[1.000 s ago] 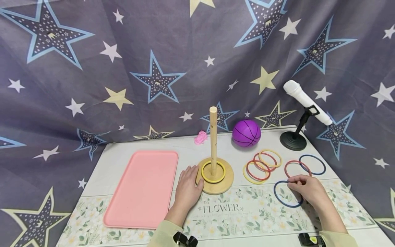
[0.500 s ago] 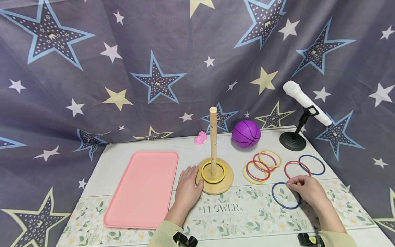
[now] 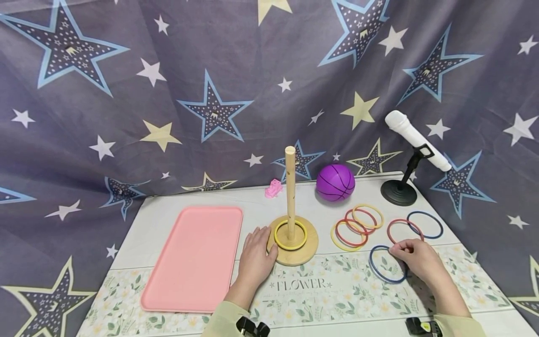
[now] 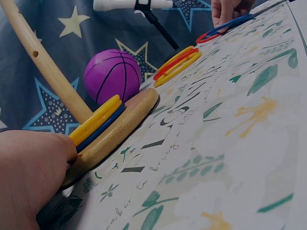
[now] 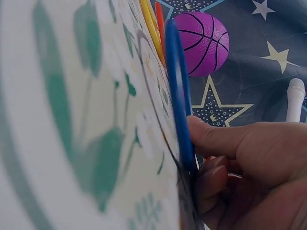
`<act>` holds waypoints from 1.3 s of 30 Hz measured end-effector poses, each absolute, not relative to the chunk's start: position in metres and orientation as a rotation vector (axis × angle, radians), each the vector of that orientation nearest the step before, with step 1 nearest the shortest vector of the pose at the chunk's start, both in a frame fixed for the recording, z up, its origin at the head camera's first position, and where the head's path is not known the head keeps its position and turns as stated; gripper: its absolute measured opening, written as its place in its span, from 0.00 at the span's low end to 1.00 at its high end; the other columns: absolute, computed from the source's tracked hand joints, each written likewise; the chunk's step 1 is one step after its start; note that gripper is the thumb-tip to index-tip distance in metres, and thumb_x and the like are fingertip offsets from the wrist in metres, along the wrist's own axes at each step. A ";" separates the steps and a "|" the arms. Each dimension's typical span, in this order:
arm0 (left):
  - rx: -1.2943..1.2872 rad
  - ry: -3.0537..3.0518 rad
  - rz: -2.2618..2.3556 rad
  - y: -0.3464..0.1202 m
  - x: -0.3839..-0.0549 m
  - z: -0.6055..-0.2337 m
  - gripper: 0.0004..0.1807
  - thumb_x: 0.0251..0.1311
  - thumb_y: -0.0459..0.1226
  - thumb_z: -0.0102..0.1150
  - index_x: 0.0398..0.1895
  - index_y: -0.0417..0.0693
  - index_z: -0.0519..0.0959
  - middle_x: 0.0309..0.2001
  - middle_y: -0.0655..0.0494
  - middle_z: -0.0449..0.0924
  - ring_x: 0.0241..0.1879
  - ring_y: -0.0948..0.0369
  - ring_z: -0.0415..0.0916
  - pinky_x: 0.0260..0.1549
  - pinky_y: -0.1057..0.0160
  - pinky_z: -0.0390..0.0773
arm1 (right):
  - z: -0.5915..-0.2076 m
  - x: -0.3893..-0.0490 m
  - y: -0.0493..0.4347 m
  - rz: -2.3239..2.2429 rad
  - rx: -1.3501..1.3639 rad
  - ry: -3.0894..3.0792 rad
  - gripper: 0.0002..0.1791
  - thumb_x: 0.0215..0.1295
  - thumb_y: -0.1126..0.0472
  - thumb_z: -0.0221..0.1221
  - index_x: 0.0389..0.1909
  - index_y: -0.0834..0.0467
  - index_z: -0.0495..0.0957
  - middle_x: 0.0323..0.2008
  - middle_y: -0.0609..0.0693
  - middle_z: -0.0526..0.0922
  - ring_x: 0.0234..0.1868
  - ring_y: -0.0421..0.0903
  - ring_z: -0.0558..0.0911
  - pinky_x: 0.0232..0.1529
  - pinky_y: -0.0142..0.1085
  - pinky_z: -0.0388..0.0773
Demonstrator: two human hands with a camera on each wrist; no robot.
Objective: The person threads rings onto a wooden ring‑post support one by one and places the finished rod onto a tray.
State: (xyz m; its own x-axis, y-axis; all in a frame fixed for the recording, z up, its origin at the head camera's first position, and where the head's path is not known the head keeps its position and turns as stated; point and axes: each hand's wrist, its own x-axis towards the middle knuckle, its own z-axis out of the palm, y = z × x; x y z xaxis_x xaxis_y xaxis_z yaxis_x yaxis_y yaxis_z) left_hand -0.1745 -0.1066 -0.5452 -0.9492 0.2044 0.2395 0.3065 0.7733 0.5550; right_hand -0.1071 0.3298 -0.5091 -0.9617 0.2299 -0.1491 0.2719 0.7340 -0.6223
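Observation:
A wooden ring-toss stand (image 3: pixel 291 196) stands at mid-table, its upright post on a round base. A yellow ring (image 3: pixel 276 236) lies around the foot of the post, and the left wrist view shows a blue ring (image 4: pixel 101 128) beneath it. My left hand (image 3: pixel 257 255) rests at the base's left edge, fingers extended. On the right, my right hand (image 3: pixel 417 257) pinches a blue ring (image 3: pixel 372 266) between thumb and fingers, low over the table. This ring's outline looks doubled in the head view; I cannot tell whether a second one lies with it.
Several red and yellow rings (image 3: pixel 337 232) overlap right of the stand. Behind my right hand lie a red ring (image 3: pixel 388 229) and another blue ring (image 3: pixel 441 223). A pink tray (image 3: pixel 193 257), purple ball (image 3: pixel 335 182), small pink object (image 3: pixel 274 188) and white microphone (image 3: pixel 417 138) on a stand surround them.
My right hand has shifted slightly left with the blue ring, whose outline now looks doubled. The left hand and stand stay in place.

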 end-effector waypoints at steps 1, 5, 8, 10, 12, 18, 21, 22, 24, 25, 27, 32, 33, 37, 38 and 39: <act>-0.406 -2.800 -0.921 -0.107 -0.174 -0.545 0.32 0.76 0.41 0.61 0.79 0.35 0.73 0.77 0.38 0.74 0.82 0.40 0.61 0.84 0.39 0.52 | -0.510 -0.107 0.330 -1.056 0.423 2.863 0.14 0.78 0.54 0.67 0.42 0.62 0.89 0.30 0.48 0.81 0.32 0.48 0.75 0.35 0.42 0.70; -0.406 -2.796 -0.925 -0.107 -0.174 -0.545 0.32 0.76 0.41 0.61 0.78 0.35 0.73 0.77 0.38 0.74 0.82 0.40 0.62 0.84 0.39 0.52 | -0.511 -0.106 0.328 -1.137 0.453 2.841 0.14 0.79 0.54 0.66 0.44 0.63 0.88 0.30 0.49 0.82 0.29 0.48 0.77 0.29 0.40 0.73; -0.415 -2.789 -0.918 -0.107 -0.173 -0.545 0.32 0.76 0.40 0.62 0.78 0.35 0.74 0.76 0.38 0.74 0.82 0.39 0.62 0.84 0.38 0.54 | -0.509 -0.105 0.326 -1.210 0.460 2.826 0.14 0.80 0.55 0.65 0.47 0.65 0.87 0.32 0.50 0.83 0.25 0.49 0.77 0.23 0.39 0.74; -0.417 -2.791 -0.915 -0.107 -0.173 -0.544 0.32 0.76 0.40 0.62 0.78 0.35 0.74 0.76 0.38 0.74 0.82 0.39 0.62 0.84 0.38 0.54 | -0.506 -0.105 0.324 -1.229 0.454 2.837 0.15 0.81 0.54 0.65 0.48 0.65 0.86 0.34 0.51 0.84 0.25 0.49 0.77 0.23 0.39 0.75; -0.418 -2.792 -0.909 -0.107 -0.174 -0.544 0.32 0.76 0.40 0.62 0.78 0.35 0.74 0.76 0.38 0.74 0.82 0.39 0.62 0.84 0.39 0.53 | -0.501 -0.105 0.323 -1.239 0.446 2.854 0.17 0.82 0.53 0.64 0.50 0.65 0.85 0.35 0.53 0.85 0.26 0.49 0.77 0.24 0.39 0.75; -0.420 -2.789 -0.907 -0.107 -0.175 -0.545 0.32 0.75 0.40 0.63 0.78 0.34 0.74 0.76 0.37 0.75 0.81 0.39 0.63 0.84 0.38 0.54 | -0.487 -0.107 0.319 -1.264 0.392 2.885 0.20 0.84 0.49 0.63 0.52 0.65 0.83 0.34 0.53 0.83 0.28 0.48 0.78 0.25 0.39 0.76; -0.421 -2.785 -0.910 -0.108 -0.175 -0.545 0.32 0.75 0.40 0.63 0.78 0.34 0.74 0.76 0.37 0.75 0.81 0.39 0.63 0.84 0.38 0.54 | -0.479 -0.109 0.314 -1.299 0.355 2.914 0.20 0.84 0.48 0.62 0.51 0.64 0.83 0.34 0.54 0.83 0.28 0.47 0.78 0.25 0.38 0.76; -0.420 -2.788 -0.908 -0.108 -0.175 -0.546 0.32 0.76 0.40 0.62 0.78 0.35 0.74 0.76 0.38 0.75 0.81 0.39 0.63 0.84 0.38 0.54 | -0.476 -0.109 0.311 -1.316 0.347 2.919 0.20 0.84 0.48 0.62 0.51 0.64 0.83 0.34 0.54 0.83 0.28 0.47 0.78 0.25 0.38 0.77; -0.418 -2.794 -0.913 -0.108 -0.174 -0.548 0.32 0.76 0.40 0.62 0.78 0.35 0.74 0.76 0.38 0.74 0.82 0.39 0.62 0.84 0.39 0.53 | -0.469 -0.109 0.307 -1.355 0.344 2.917 0.21 0.85 0.47 0.61 0.52 0.64 0.83 0.37 0.55 0.84 0.29 0.47 0.78 0.25 0.38 0.78; -0.416 -2.794 -0.915 -0.108 -0.174 -0.548 0.32 0.76 0.40 0.62 0.78 0.35 0.74 0.76 0.38 0.75 0.81 0.39 0.63 0.84 0.39 0.54 | -0.466 -0.111 0.304 -1.386 0.352 2.904 0.21 0.85 0.47 0.60 0.53 0.64 0.82 0.37 0.56 0.83 0.29 0.47 0.78 0.25 0.38 0.80; -0.411 -2.803 -0.919 -0.108 -0.174 -0.549 0.32 0.77 0.41 0.62 0.78 0.35 0.74 0.76 0.38 0.74 0.82 0.40 0.62 0.84 0.39 0.53 | -0.458 -0.114 0.298 -1.440 0.370 2.872 0.22 0.85 0.46 0.60 0.55 0.64 0.81 0.37 0.56 0.82 0.28 0.48 0.78 0.25 0.39 0.82; -0.414 -2.785 -0.914 -0.108 -0.175 -0.549 0.31 0.75 0.40 0.64 0.77 0.34 0.75 0.75 0.37 0.76 0.81 0.39 0.64 0.84 0.38 0.54 | -0.438 -0.122 0.283 -1.540 0.358 2.875 0.22 0.85 0.46 0.61 0.56 0.64 0.81 0.35 0.53 0.82 0.28 0.47 0.79 0.25 0.38 0.80; -0.415 -2.783 -0.909 -0.108 -0.175 -0.550 0.31 0.75 0.39 0.64 0.77 0.34 0.75 0.75 0.37 0.76 0.81 0.40 0.64 0.84 0.38 0.54 | -0.435 -0.122 0.281 -1.566 0.347 2.880 0.22 0.84 0.47 0.61 0.56 0.64 0.81 0.34 0.52 0.82 0.28 0.47 0.80 0.25 0.37 0.79; -0.409 -2.783 -0.889 -0.107 -0.175 -0.550 0.31 0.75 0.40 0.64 0.76 0.34 0.75 0.74 0.37 0.77 0.81 0.40 0.65 0.84 0.39 0.55 | -0.423 -0.127 0.272 -1.695 0.279 2.879 0.20 0.84 0.50 0.63 0.56 0.64 0.82 0.33 0.48 0.82 0.26 0.45 0.82 0.26 0.35 0.82; -0.405 -2.786 -0.890 -0.107 -0.175 -0.550 0.31 0.75 0.40 0.64 0.76 0.34 0.75 0.75 0.37 0.76 0.81 0.40 0.64 0.84 0.39 0.54 | -0.419 -0.128 0.270 -1.727 0.259 2.876 0.19 0.84 0.50 0.63 0.56 0.64 0.82 0.33 0.47 0.82 0.26 0.45 0.82 0.26 0.35 0.82; -0.401 -2.788 -0.889 -0.107 -0.175 -0.550 0.31 0.75 0.40 0.64 0.77 0.34 0.75 0.75 0.37 0.76 0.81 0.40 0.64 0.84 0.39 0.54 | -0.416 -0.129 0.268 -1.758 0.238 2.872 0.19 0.84 0.51 0.63 0.56 0.64 0.82 0.33 0.47 0.82 0.26 0.45 0.82 0.26 0.34 0.83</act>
State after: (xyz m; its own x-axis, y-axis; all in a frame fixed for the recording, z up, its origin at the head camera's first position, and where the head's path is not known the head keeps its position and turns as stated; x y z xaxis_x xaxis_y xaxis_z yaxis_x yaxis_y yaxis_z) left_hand -0.1749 -0.1070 -0.5505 -0.9459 0.1979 0.2572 0.3103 0.7837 0.5381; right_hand -0.1293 0.2683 -0.4160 -0.9629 0.2390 0.1251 -0.0027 0.4549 -0.8905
